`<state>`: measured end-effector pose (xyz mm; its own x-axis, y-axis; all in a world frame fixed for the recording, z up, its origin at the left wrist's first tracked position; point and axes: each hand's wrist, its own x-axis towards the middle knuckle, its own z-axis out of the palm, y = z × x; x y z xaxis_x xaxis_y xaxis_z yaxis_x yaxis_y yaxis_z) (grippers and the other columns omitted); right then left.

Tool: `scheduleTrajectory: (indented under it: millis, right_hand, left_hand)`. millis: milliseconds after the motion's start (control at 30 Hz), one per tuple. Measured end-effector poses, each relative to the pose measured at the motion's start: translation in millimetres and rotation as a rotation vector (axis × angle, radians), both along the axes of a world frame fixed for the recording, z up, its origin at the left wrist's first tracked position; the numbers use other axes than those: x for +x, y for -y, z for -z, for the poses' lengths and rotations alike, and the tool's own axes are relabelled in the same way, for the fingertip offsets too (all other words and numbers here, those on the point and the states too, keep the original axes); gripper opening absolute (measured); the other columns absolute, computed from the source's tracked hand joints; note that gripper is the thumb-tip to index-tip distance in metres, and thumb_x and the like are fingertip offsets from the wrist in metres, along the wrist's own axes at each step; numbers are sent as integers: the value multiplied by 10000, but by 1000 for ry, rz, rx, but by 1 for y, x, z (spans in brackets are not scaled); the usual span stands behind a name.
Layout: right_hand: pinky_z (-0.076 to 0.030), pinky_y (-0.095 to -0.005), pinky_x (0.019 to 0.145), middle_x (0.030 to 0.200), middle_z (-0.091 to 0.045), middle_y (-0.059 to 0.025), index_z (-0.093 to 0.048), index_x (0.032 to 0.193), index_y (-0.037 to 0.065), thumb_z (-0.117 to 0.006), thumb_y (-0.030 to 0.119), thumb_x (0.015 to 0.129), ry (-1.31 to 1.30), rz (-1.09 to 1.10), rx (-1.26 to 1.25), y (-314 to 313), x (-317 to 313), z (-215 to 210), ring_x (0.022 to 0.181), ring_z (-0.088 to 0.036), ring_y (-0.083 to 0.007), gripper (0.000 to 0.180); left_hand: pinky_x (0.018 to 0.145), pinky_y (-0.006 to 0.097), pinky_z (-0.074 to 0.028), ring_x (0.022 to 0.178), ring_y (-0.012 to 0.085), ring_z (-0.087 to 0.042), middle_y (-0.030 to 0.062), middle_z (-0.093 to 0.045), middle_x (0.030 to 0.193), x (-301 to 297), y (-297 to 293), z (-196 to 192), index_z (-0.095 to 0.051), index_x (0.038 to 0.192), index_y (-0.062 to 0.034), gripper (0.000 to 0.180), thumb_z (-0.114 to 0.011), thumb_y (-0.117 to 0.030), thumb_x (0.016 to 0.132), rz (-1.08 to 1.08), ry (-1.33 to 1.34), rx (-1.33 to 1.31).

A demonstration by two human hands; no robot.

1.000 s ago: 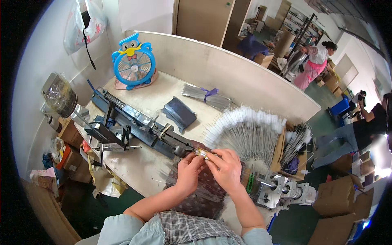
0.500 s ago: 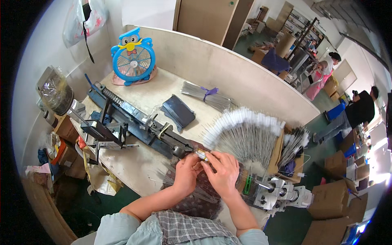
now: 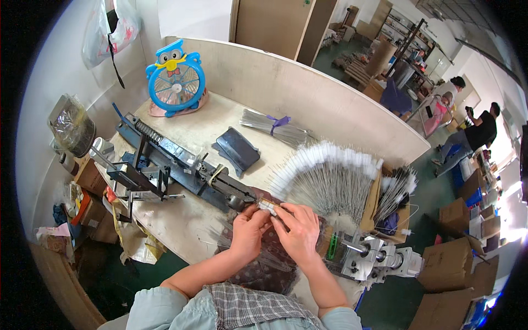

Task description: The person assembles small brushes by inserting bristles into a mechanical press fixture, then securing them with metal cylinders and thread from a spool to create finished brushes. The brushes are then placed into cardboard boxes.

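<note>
Item: small pale piece (image 3: 267,207), exact kind too small to tell; located between the fingertips, just beside the near end of the black bench fixture (image 3: 219,177) with its coil spring (image 3: 147,131).

Left hand (image 3: 248,232): thumb and fingers pinched together at the piece; fingertip contact partly hidden. Right hand (image 3: 300,228): thumb and forefinger pinching the piece from the right.

Change: the piece, yellowish a second ago, now shows whiter, possibly from turning; the hands have kept their place, so handling appears to be continuing.

Beneath the hands: brown dotted cloth (image 3: 268,245).

Right: fan of thin metal rods with white tips (image 3: 335,184); green-handled item (image 3: 332,246); silver clamp fixture (image 3: 379,257).

Beyond, on the tabletop (image 3: 217,117): dark blue flat pouch (image 3: 236,148); rod bundle with purple tie (image 3: 279,122); blue owl-shaped fan (image 3: 176,88).

Background: co-worker in black top (image 3: 483,127), now shown standing upright.
</note>
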<state>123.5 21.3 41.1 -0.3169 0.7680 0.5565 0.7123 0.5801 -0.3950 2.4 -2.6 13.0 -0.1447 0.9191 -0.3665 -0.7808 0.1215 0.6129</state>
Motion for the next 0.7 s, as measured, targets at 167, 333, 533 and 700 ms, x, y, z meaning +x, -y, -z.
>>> scheduleTrajectory:
  millis: [167,333,533,700]
  right_hand:
    - [-434,-355,782,963,-634,-26,-690,972,106,-731,150,690,-27,10,-8,-1,0,2,919,-579,-231,289]
    - [-422,-337,761,959,-625,-4,-666,1020,91,-734,222,705,-10,37,21,-3,-12,6,911,-566,-199,348]
    - [-414,-335,751,953,-625,1,-663,1033,87,-740,256,699,43,84,37,-7,-7,8,889,-563,-190,382]
    - [-418,-348,749,915,-633,-9,-675,986,86,-741,221,695,26,72,43,3,-1,-10,887,-574,-206,327]
  left_hand:
    - [778,302,-467,843,144,-598,52,-615,945,0,0,-1,-557,994,-30,152,-553,-129,878,-4,49,-45]
    - [768,312,-454,820,145,-593,36,-618,922,-4,-2,20,-583,936,-51,147,-522,-177,893,-8,150,-31]
    - [774,337,-460,849,171,-585,72,-612,938,-1,-4,11,-570,943,-45,132,-519,-156,892,8,56,-33]
    - [765,299,-465,803,121,-583,29,-608,893,0,-1,2,-568,896,-53,61,-517,-86,888,-10,52,19]
